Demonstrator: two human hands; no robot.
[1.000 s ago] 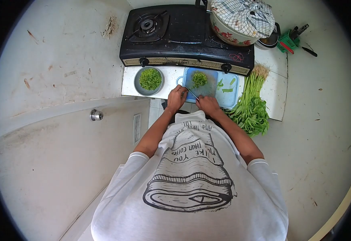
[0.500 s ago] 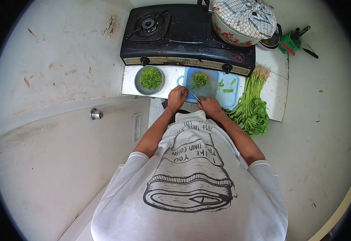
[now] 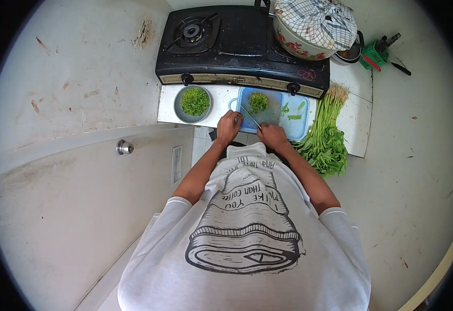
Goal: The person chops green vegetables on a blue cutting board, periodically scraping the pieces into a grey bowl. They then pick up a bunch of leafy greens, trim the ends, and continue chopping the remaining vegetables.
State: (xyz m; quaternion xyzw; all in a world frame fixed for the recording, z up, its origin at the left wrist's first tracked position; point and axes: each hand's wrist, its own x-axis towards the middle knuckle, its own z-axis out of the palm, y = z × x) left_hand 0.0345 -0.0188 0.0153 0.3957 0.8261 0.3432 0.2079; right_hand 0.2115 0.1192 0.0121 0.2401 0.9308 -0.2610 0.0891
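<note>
My right hand [image 3: 272, 136] is closed around the handle of a knife [image 3: 251, 116], whose thin blade slants up and left over the blue cutting board [image 3: 272, 111]. My left hand [image 3: 229, 126] rests at the board's left front edge, just left of the blade. Its fingers are drawn together, and what they pinch is hidden. A small heap of chopped greens [image 3: 258, 102] lies on the board beyond the knife. A few cut green pieces [image 3: 294, 117] are on the light blue tray [image 3: 300, 129] at right.
A grey bowl [image 3: 176, 115] of chopped greens stands to the left. On the right lies a big bunch of leafy greens [image 3: 326, 136] with roots. Behind is a black gas stove [image 3: 242, 39] bearing a cloth-covered pot [image 3: 309, 51]. A green basket [image 3: 372, 54] with utensils sits at far right.
My right hand has shifted slightly right, and the knife blade has moved with it, away from my left fingers. My left hand stays nearly in place.
</note>
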